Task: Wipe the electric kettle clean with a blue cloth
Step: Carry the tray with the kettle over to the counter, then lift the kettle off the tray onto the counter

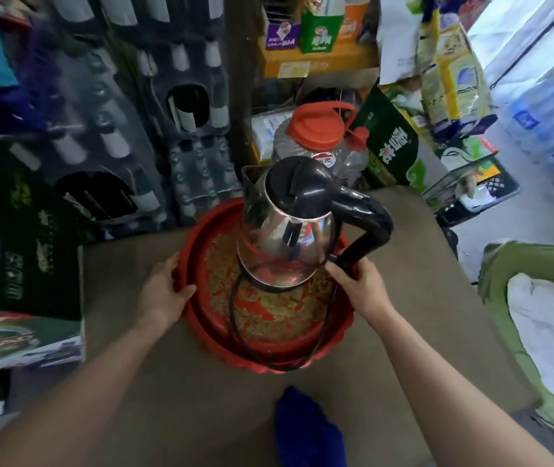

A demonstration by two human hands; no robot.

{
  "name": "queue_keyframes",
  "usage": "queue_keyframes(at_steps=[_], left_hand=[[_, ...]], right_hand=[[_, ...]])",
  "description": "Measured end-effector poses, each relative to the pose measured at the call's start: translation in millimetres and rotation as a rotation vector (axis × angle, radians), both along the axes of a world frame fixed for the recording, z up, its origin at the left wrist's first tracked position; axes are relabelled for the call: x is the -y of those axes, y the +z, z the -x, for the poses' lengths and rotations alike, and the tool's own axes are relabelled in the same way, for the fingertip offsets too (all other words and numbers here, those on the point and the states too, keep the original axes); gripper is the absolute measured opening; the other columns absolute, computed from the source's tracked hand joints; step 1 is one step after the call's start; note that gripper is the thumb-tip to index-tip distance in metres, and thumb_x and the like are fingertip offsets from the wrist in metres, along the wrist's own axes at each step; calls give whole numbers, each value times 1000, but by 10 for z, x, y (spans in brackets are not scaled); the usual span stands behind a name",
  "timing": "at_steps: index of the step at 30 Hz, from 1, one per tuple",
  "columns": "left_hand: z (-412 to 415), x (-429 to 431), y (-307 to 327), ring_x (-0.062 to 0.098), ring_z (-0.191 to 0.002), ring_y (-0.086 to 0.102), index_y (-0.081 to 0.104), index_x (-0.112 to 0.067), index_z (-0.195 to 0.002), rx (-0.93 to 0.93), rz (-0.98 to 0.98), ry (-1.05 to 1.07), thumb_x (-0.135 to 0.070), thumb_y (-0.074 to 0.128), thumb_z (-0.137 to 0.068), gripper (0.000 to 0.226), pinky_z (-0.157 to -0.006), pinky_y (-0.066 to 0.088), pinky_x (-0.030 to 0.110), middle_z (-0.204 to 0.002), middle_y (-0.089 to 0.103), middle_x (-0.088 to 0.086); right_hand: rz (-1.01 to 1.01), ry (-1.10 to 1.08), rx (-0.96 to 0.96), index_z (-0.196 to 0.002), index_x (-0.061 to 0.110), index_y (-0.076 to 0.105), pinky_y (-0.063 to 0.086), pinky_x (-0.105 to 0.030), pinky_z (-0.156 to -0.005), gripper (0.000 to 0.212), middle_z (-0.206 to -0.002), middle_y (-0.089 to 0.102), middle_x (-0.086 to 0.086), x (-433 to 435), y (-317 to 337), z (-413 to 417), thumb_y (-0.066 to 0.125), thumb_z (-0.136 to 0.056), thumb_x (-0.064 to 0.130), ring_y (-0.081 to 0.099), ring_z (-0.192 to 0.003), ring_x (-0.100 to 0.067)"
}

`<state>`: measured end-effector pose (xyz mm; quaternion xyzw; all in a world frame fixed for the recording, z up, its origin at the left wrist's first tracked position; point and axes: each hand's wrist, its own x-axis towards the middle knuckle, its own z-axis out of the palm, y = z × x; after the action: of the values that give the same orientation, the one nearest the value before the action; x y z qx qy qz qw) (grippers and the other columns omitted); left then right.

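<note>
A shiny steel electric kettle (275, 227) with a black lid and black handle stands upright on a round red tray (201, 264) with a gold pattern. Its black cord (235, 318) loops over the tray. My left hand (164, 291) grips the tray's left rim. My right hand (356, 284) is closed around the lower end of the kettle's handle. The blue cloth (305, 429) lies crumpled on the brown table, near its front edge, between my forearms, touched by neither hand.
The brown table (167, 382) is hemmed in by stacked goods: shrink-wrapped bottle packs (117, 129) at back left, dark cartons (33, 251) at left, a red-capped clear jug (316, 136) behind the kettle, green boxes at back right. A green seat with white fabric (548, 332) stands at right.
</note>
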<state>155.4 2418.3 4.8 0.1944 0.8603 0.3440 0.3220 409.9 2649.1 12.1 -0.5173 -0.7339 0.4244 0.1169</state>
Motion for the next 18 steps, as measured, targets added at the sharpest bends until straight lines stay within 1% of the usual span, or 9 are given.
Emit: queue_keyframes(at_steps=[2,5,7,8,10,11,13,15,18], left_hand=[[-78,-47,9,31,-122,53,39,-19,-147,-65,38,14,-9,69,-86,68,-107,41,44,-139,47,12],[-124,-83,0,33,-121,55,36,-19,-148,-128,86,13,-10,67,-87,69,-107,41,42,-140,44,16],[-143,-84,15,32,-116,55,35,-19,-149,-163,109,-11,-10,66,-88,69,-104,42,40,-130,48,15],[-159,-83,31,32,-114,55,37,-18,-148,-204,120,-26,-10,66,-87,68,-103,41,39,-124,49,14],[-215,-85,80,34,-119,49,39,-14,-146,-332,121,-47,-8,69,-84,69,-107,36,38,-125,49,17],[-263,-100,129,34,-125,45,39,-13,-146,-390,91,-52,-9,71,-82,72,-110,33,38,-131,47,18],[-367,-184,245,27,-134,38,36,-16,-148,-434,-27,-92,-14,74,-80,78,-115,28,34,-144,39,11],[-445,-348,342,17,-140,31,30,-17,-151,-377,-142,-177,-22,79,-77,89,-116,24,29,-152,33,3],[-490,-602,406,10,-143,31,22,-27,-153,-151,-261,-240,-34,85,-67,107,-118,27,35,-154,35,-5]], right_hand=[[-13,5,-4,-102,34,68,51,-48,-95,36,-103,73,9,-31,-72,-3,67,-79,62,63,-108,-21],[-25,19,13,-102,32,67,51,-48,-93,46,-104,71,7,-57,-132,-18,63,-77,71,63,-107,-21],[-46,33,56,-103,34,66,51,-49,-93,55,-105,69,4,-60,-133,-26,58,-75,80,62,-107,-23],[-57,44,71,-105,34,67,50,-49,-95,56,-107,68,2,-45,-98,-23,58,-75,80,60,-109,-23],[-88,47,66,-110,30,67,47,-47,-101,48,-114,64,-2,-17,11,-30,66,-78,66,54,-116,-25],[-95,35,15,-114,29,65,47,-45,-102,45,-118,61,-2,-8,73,-38,73,-78,55,54,-119,-25],[-58,0,-148,-122,31,58,49,-36,-100,51,-123,62,1,6,255,-60,82,-76,38,58,-118,-18],[-15,-10,-253,-124,30,57,51,-26,-93,55,-120,66,0,-21,439,-63,84,-77,30,64,-109,-12],[2,26,-265,-120,24,61,49,-12,-79,42,-104,71,9,-64,651,-20,80,-82,24,66,-91,2]])
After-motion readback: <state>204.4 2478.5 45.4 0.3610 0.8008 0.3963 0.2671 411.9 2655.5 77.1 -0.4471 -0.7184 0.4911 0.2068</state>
